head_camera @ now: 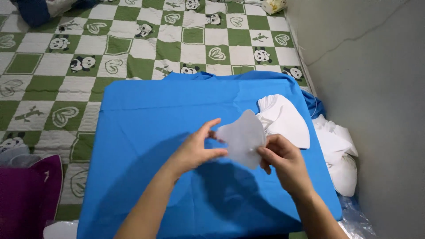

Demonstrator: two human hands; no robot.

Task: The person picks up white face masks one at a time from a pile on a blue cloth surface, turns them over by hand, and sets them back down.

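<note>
Both my hands hold one white face mask [242,138] above a blue cloth-covered board [146,132]. My left hand [195,148] pinches its left edge between thumb and fingers. My right hand [283,160] grips its lower right edge. The mask is folded flat, curved like a fan, and lifted a little off the blue cloth. Just beyond it, at the board's right side, lies a stack of similar white masks [283,117].
More white masks [338,152] are heaped between the board and the grey wall [376,88] on the right. A green-and-white checked bedsheet with panda prints [133,40] lies behind. A purple bag [26,190] sits at lower left.
</note>
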